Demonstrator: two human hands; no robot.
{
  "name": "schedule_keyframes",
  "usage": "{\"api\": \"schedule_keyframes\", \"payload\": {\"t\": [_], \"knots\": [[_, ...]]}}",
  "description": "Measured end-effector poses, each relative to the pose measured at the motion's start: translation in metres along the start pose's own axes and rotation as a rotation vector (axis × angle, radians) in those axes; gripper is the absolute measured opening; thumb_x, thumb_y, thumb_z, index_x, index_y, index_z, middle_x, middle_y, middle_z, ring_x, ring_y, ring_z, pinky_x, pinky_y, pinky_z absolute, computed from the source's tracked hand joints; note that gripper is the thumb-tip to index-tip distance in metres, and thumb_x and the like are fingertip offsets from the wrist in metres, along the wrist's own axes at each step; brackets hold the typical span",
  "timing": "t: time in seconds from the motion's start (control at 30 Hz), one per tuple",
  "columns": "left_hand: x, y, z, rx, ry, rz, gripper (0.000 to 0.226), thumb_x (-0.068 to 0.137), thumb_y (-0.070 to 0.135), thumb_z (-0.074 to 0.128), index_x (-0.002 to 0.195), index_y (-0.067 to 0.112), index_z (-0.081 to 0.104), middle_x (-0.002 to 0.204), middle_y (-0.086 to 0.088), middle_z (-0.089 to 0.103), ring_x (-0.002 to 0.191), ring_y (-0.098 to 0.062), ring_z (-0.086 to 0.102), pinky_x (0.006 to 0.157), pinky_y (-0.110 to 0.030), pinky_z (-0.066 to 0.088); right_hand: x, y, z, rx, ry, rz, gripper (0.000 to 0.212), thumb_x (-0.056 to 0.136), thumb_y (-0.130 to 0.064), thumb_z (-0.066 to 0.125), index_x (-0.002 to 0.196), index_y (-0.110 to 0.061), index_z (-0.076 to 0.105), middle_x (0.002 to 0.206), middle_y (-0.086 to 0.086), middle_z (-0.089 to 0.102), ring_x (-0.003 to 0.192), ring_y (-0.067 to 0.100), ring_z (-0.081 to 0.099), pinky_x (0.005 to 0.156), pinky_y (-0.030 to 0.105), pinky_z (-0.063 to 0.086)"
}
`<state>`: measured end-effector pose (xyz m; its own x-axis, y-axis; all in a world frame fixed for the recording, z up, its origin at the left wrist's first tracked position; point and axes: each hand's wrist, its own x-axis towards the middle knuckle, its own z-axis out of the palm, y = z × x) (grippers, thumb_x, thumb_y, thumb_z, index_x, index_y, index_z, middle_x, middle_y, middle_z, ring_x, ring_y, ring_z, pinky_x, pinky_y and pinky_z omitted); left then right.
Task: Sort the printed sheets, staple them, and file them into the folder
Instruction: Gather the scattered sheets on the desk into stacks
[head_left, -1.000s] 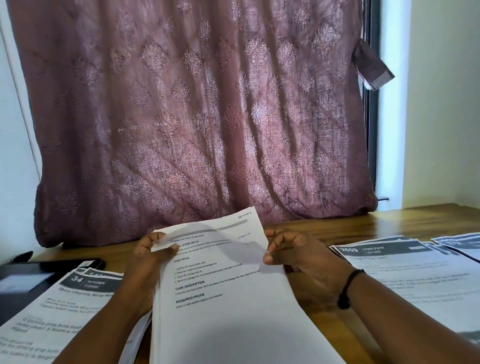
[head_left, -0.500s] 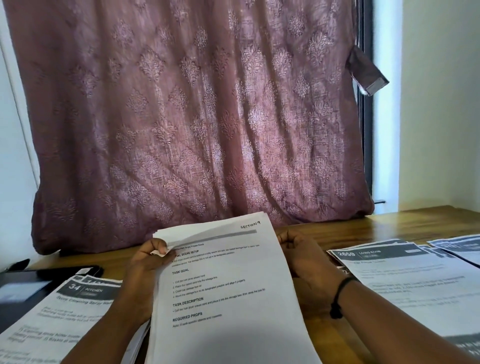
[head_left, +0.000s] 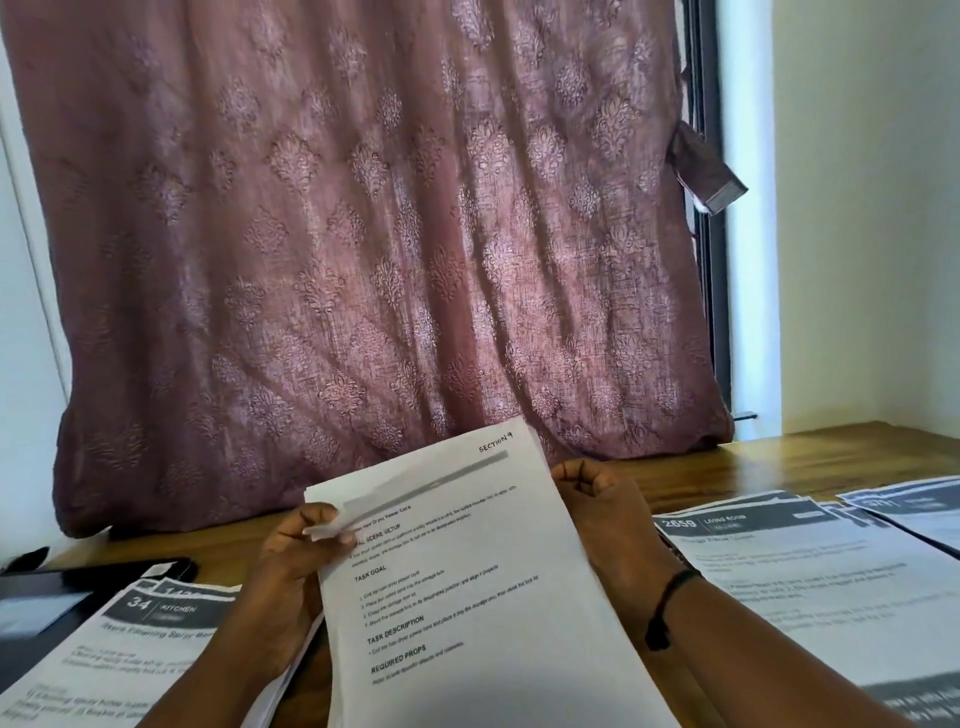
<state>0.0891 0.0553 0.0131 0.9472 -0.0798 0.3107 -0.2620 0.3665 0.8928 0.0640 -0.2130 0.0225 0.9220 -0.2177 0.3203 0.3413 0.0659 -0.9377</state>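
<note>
A stack of printed sheets (head_left: 467, 587) marked "SECTION 9" stands tilted up in front of me. My left hand (head_left: 296, 551) pinches its top left corner, thumb over the fanned edges. Along the right edge, my right hand (head_left: 608, 514) grips the stack with curled fingers; a black band circles that wrist. A pile headed "34 KITCHEN" (head_left: 130, 654) lies on the left of the table. A pile headed "2659 LIVING ROOM" (head_left: 810, 571) lies on the right. A dark flat thing, perhaps the folder (head_left: 47, 603), lies at the far left. No stapler is in view.
The wooden table (head_left: 779, 457) runs back to a mauve patterned curtain (head_left: 389, 234). More printed sheets (head_left: 919, 509) lie at the far right. A black object (head_left: 166, 566) rests behind the kitchen pile.
The lifted top sheet has come down flat onto the stack. My right hand has slid from the page's face to the right edge. The stack stands higher and squarer.
</note>
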Motion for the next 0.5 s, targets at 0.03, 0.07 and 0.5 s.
{"api": "schedule_keyframes", "payload": {"t": [0.03, 0.07, 0.5], "knots": [[0.0, 0.0, -0.001, 0.029, -0.004, -0.006, 0.026, 0.061, -0.002, 0.065, 0.083, 0.009, 0.059, 0.082, -0.012, 0.073, 0.067, -0.025, 0.071, 0.055, -0.033, 0.059, -0.001, -0.001, 0.0, -0.001, 0.006, -0.001, 0.008, 0.087, -0.013, 0.067, 0.086, -0.005, 0.067, 0.075, 0.011, 0.073, 0.058, 0.014, 0.063, 0.052, 0.026, 0.05], [0.001, 0.0, -0.002, 0.05, -0.007, -0.013, 0.04, 0.056, 0.0, 0.074, 0.094, 0.007, 0.061, 0.091, -0.015, 0.073, 0.074, -0.029, 0.071, 0.06, -0.037, 0.06, 0.001, 0.001, -0.001, -0.006, 0.01, -0.012, 0.008, 0.087, -0.013, 0.068, 0.085, -0.006, 0.067, 0.073, 0.009, 0.073, 0.057, 0.014, 0.062, 0.051, 0.025, 0.05], [0.006, -0.005, -0.005, 0.114, 0.083, -0.065, 0.049, 0.077, -0.014, 0.036, 0.046, 0.017, 0.059, 0.083, -0.014, 0.074, 0.065, -0.029, 0.069, 0.061, -0.032, 0.051, 0.004, 0.018, -0.007, -0.074, -0.402, 0.128, 0.043, 0.077, -0.016, 0.078, 0.118, -0.017, 0.063, 0.111, 0.002, 0.072, 0.101, 0.019, 0.069, 0.088, 0.036, 0.056]]}}
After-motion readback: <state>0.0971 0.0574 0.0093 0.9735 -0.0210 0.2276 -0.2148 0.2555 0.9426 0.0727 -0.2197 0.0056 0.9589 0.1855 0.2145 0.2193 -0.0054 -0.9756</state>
